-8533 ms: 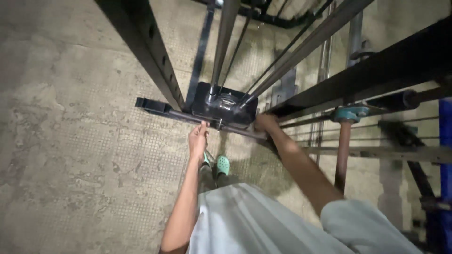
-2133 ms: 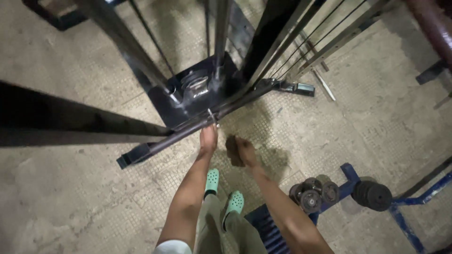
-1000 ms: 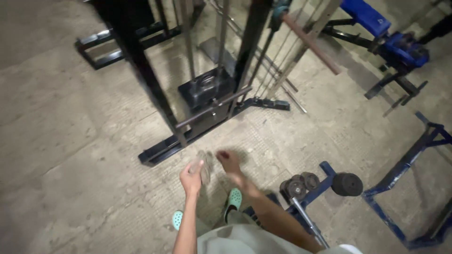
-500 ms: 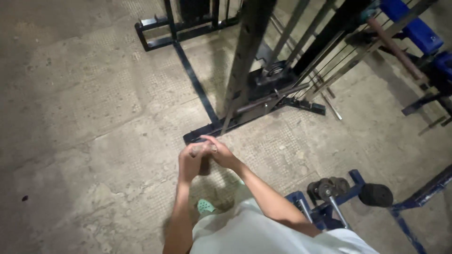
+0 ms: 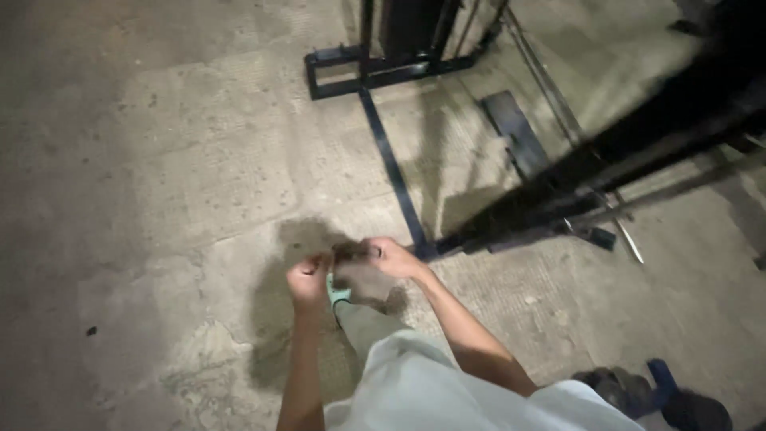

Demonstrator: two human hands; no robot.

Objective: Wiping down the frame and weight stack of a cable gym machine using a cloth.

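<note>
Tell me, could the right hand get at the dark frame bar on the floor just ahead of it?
Probably yes. The right hand hangs close to the near end of the frame bar, with only bare concrete floor between, though it would have to stoop.

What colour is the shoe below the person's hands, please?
The soft clog-style shoe is mint green, seen in the head view.

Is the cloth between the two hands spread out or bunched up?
Bunched up. The dark cloth is a small crumpled wad pinched between the left hand and the right hand, above the concrete floor.
</note>
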